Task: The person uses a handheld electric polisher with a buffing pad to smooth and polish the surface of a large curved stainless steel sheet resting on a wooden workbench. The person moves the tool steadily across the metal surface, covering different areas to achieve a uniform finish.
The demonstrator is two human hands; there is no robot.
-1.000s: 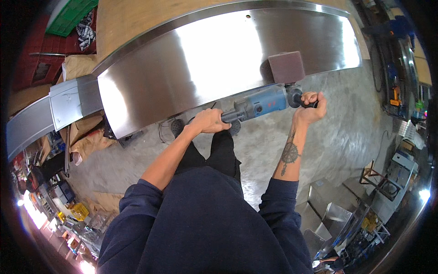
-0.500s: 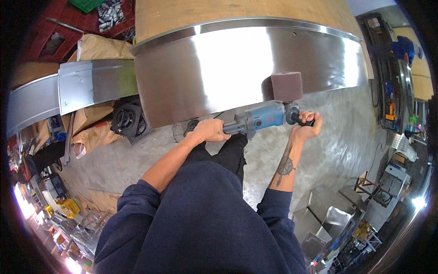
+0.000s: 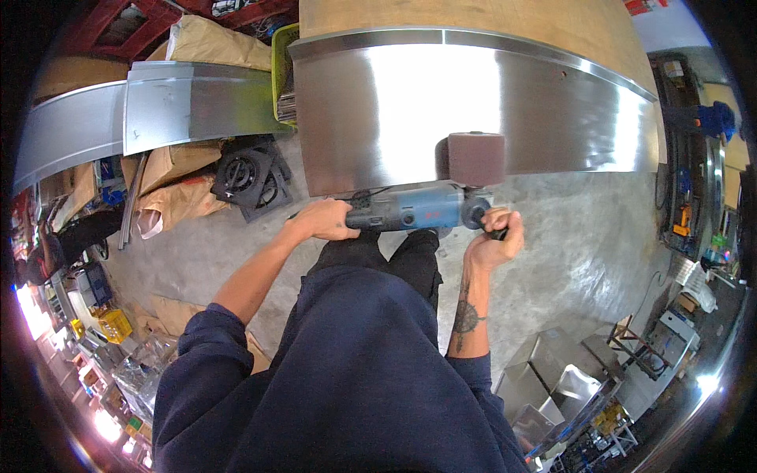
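Observation:
Both my hands hold a blue and black drum sander (image 3: 434,209) level in front of me. Its rear grip is in my left hand (image 3: 325,219), with the fingers wrapped round it. My right hand (image 3: 498,240) is closed on the black side handle (image 3: 497,233) at the front end. The brownish abrasive drum (image 3: 476,159) lies over the near part of a brushed steel sheet (image 3: 331,118); whether it presses on the metal I cannot tell. Bright reflections run across the sheet.
The sheet rests on a wooden board (image 3: 473,14). To the left are another metal panel (image 3: 197,102), a yellow-green crate (image 3: 285,55), brown paper wrapping (image 3: 217,43) and black fan-like parts (image 3: 244,173). Steel pieces (image 3: 544,363) stand at the lower right on the concrete floor (image 3: 583,244).
The sander and both hands have moved left along the sheet. My view has shifted too, so the sheet sits further right and the yellow-green crate shows beside it.

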